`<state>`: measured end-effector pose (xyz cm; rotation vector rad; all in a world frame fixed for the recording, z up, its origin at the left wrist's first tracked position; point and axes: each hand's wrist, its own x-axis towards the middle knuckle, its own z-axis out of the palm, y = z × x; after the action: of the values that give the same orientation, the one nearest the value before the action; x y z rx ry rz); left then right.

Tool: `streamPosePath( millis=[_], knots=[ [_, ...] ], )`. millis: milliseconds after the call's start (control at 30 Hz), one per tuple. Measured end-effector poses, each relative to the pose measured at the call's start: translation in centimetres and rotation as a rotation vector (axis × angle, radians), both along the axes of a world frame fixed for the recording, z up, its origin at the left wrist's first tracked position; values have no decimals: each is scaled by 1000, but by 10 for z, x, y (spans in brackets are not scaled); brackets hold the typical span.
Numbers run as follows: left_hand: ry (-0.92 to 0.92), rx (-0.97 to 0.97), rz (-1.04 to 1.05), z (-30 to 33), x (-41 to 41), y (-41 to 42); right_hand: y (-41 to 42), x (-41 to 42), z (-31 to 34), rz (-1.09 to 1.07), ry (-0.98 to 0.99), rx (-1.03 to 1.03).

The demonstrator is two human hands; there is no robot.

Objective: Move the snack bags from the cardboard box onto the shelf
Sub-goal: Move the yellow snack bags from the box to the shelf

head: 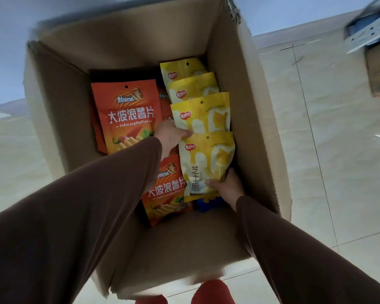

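Both hands are down in the cardboard box (pixel 257 119): right hand (pixel 227 186) grasping the nearest yellow snack bag (pixel 206 165), left hand (pixel 170 134) gripping its top edge. Early going, I'd say; orange bags (pixel 127 115) and more yellow ones remain, shelf out of view.

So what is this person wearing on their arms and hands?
Both arms are covered by long, plain dark brown sleeves that end at the wrists. The left hand and right hand are bare: no gloves, and no rings, watch or markings can be seen. The fabric looks smooth, without logos or patterns.
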<state>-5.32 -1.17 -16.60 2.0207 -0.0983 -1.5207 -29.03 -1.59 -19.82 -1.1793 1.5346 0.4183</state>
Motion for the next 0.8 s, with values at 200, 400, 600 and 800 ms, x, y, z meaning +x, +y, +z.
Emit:
streamPosePath(
  millis=[200, 400, 600, 800],
  knots=[
    [93, -39, 308, 46, 10, 27, 18, 1, 53, -48, -125, 78],
    [1, -185, 428, 171, 34, 39, 26, 0, 173, -121, -324, 70],
    [76, -363, 557, 357, 42, 26, -13, -11, 352, -170, -483, -90],
    [3, -517, 444, 551, 6, -14, -64, -50, 537, -193, -640, -232]
  ],
)
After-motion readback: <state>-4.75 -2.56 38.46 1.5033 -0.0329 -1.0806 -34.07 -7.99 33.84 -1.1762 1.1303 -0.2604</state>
